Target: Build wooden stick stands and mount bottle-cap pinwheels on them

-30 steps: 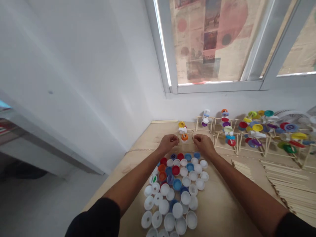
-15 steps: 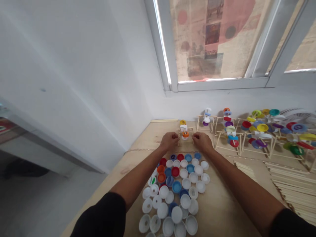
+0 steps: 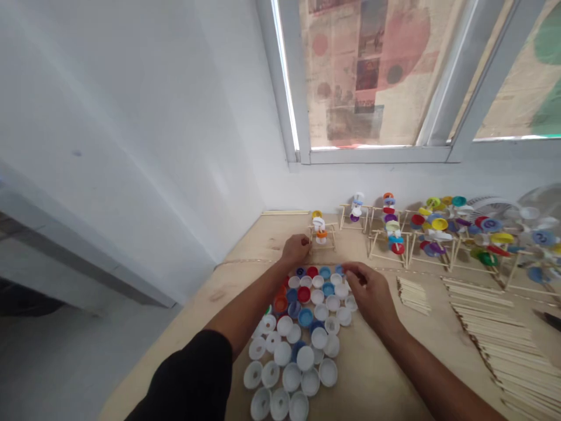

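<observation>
Capped stick frame (image 3: 321, 234) just R of L hand (image 3: 296, 249)

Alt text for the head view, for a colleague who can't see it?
The left hand is at a cap-and-stick model; the right hand is by loose caps. Similar models and sticks sit farther right.

Bottle caps (image 3: 305, 317) and sticks (image 3: 504, 336) suggest a craft workspace.

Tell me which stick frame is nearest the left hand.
The leftmost stick frame, bearing yellow, white and orange caps; it stands right beside the left hand, while the other frames are farther right.
</observation>
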A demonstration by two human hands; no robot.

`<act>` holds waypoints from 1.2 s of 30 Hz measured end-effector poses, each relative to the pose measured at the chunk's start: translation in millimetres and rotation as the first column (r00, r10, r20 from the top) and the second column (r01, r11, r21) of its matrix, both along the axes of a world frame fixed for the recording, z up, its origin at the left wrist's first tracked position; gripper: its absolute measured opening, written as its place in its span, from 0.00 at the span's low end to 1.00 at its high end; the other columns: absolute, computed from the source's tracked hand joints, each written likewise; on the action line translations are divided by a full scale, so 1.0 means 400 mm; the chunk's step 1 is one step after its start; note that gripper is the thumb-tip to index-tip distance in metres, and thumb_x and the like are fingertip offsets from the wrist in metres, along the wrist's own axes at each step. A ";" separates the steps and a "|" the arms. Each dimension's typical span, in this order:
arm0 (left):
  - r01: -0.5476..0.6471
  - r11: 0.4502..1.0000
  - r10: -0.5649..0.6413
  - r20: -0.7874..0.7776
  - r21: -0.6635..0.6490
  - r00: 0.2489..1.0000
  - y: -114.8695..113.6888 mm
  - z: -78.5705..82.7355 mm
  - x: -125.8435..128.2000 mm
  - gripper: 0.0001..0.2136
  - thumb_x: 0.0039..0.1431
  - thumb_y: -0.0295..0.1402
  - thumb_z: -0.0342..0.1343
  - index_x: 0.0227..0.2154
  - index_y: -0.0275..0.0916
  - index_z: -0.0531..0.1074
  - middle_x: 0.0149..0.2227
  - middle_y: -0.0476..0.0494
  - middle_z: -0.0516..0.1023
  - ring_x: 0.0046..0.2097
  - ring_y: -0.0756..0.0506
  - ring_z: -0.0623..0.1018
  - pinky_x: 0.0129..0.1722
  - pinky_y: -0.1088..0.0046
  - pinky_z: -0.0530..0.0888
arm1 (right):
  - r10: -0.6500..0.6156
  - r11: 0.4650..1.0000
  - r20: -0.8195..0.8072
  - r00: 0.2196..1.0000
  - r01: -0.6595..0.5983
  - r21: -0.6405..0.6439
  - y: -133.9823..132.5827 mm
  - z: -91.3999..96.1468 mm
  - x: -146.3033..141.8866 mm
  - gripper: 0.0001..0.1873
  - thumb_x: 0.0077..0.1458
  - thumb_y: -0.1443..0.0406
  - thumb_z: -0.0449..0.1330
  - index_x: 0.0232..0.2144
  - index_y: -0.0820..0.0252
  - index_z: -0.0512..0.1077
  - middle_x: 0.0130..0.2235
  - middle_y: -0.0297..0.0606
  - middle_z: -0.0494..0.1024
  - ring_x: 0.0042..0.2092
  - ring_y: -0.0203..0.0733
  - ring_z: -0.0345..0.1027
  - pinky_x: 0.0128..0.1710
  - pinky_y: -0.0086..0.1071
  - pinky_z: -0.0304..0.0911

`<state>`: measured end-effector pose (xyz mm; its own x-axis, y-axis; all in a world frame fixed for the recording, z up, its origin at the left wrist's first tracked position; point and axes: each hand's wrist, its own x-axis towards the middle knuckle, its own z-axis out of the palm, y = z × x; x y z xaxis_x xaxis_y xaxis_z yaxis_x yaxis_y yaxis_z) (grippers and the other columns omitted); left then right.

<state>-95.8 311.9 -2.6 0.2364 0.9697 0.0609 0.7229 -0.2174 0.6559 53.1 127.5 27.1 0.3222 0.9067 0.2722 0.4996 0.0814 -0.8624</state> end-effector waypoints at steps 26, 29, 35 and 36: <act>-0.161 0.987 0.162 -0.120 0.018 0.979 0.149 0.014 0.093 0.06 0.52 0.29 0.56 0.32 0.40 0.77 0.32 0.45 0.81 0.37 0.47 0.78 0.36 0.76 0.70 | 0.074 0.997 -0.216 0.974 -0.066 0.044 -0.233 -0.155 -0.091 0.15 0.60 0.58 0.51 0.33 0.57 0.75 0.31 0.39 0.77 0.34 0.38 0.71 0.35 0.26 0.65; -0.172 0.985 0.174 -0.136 0.024 0.975 0.171 0.016 0.111 0.07 0.52 0.28 0.56 0.33 0.40 0.78 0.34 0.44 0.81 0.40 0.46 0.78 0.38 0.76 0.70 | 0.089 0.995 -0.174 0.981 -0.081 0.051 -0.232 -0.161 -0.090 0.13 0.60 0.60 0.51 0.32 0.56 0.74 0.30 0.37 0.77 0.32 0.37 0.70 0.34 0.25 0.65; -0.188 0.982 0.190 -0.161 0.027 0.968 0.198 0.018 0.134 0.10 0.52 0.27 0.55 0.35 0.41 0.77 0.38 0.43 0.80 0.44 0.45 0.77 0.41 0.74 0.70 | 0.118 0.990 -0.086 0.989 -0.110 0.086 -0.230 -0.178 -0.085 0.10 0.58 0.65 0.51 0.34 0.54 0.73 0.30 0.35 0.78 0.32 0.35 0.72 0.34 0.24 0.65; -0.190 0.981 0.192 -0.164 0.027 0.968 0.201 0.018 0.136 0.09 0.52 0.27 0.55 0.35 0.41 0.77 0.38 0.43 0.80 0.44 0.45 0.77 0.41 0.74 0.70 | 0.117 0.990 -0.071 0.991 -0.110 0.088 -0.229 -0.180 -0.085 0.10 0.58 0.65 0.51 0.34 0.54 0.73 0.30 0.34 0.78 0.32 0.35 0.72 0.34 0.23 0.65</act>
